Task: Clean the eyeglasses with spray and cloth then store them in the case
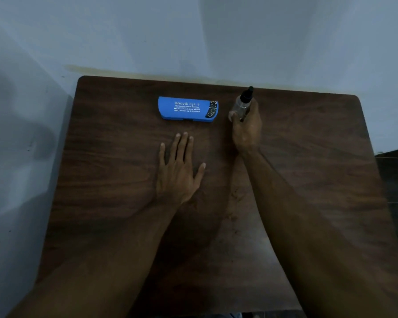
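A blue eyeglass case [187, 109] with white lettering lies shut near the far edge of the dark wooden table [106, 184]. To its right stands a small clear spray bottle [242, 104] with a black cap, and my right hand [247, 127] is wrapped around its lower part. My left hand [179, 171] lies flat on the table just in front of the case, fingers spread, holding nothing. No eyeglasses and no cloth are visible.
A pale wall [193, 37] runs right behind the table's far edge and along its left side. Dark floor [395, 180] shows past the table's right edge.
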The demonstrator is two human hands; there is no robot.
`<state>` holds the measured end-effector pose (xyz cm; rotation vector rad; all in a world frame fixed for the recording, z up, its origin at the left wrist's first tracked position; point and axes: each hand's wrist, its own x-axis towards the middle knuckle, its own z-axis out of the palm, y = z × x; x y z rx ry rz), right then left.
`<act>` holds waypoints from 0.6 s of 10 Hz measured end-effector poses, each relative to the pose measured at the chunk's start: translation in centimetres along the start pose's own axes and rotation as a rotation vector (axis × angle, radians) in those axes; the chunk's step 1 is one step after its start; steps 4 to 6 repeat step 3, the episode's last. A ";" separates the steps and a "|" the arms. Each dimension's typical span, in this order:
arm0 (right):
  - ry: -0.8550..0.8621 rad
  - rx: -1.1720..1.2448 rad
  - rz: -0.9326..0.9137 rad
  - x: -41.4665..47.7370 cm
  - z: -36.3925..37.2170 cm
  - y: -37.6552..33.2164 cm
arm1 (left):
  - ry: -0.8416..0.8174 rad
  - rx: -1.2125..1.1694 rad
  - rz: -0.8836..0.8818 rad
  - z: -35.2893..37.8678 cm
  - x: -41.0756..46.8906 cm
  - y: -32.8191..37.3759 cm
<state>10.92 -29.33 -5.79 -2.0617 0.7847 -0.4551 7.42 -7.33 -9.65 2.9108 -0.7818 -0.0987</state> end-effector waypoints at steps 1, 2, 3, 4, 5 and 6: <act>0.009 -0.004 -0.012 -0.4 0.0 -0.2 | 0.007 0.004 0.002 0.0 -0.1 -0.1; -0.011 -0.010 0.016 0.1 0.1 0.0 | 0.013 -0.003 -0.002 0.0 0.0 0.1; -0.022 -0.042 0.073 -1.1 -0.4 0.0 | 0.003 -0.020 -0.017 -0.4 0.0 0.1; -0.022 -0.042 0.073 -1.1 -0.4 0.0 | 0.003 -0.020 -0.017 -0.4 0.0 0.1; -0.022 -0.042 0.073 -1.1 -0.4 0.0 | 0.003 -0.020 -0.017 -0.4 0.0 0.1; -0.022 -0.042 0.073 -1.1 -0.4 0.0 | 0.003 -0.020 -0.017 -0.4 0.0 0.1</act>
